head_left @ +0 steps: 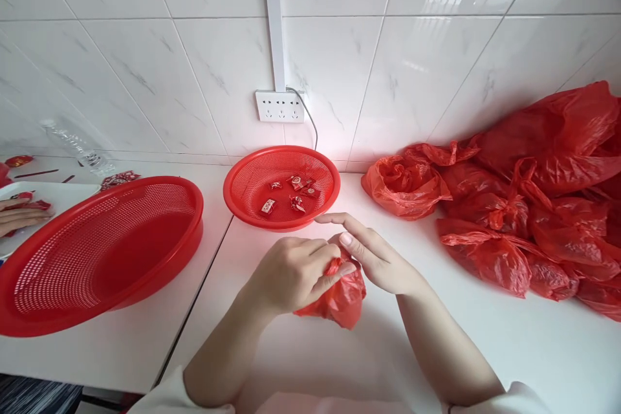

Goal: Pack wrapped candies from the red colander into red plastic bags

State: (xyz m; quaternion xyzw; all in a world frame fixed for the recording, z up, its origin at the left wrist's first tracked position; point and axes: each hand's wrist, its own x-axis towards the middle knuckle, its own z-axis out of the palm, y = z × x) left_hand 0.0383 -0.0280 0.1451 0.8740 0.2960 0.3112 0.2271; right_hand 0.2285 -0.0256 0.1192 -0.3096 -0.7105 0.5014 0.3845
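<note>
My left hand is closed around the top of a small red plastic bag that rests on the white table. My right hand pinches the same bag from the right, its index finger stretched toward the small red basket. That round basket stands just beyond my hands and holds several red-wrapped candies.
A large red perforated basket sits on the left table. A heap of red plastic bags fills the right side. Another person's hand lies on a white tray at the far left. A wall socket and a plastic bottle stand at the back.
</note>
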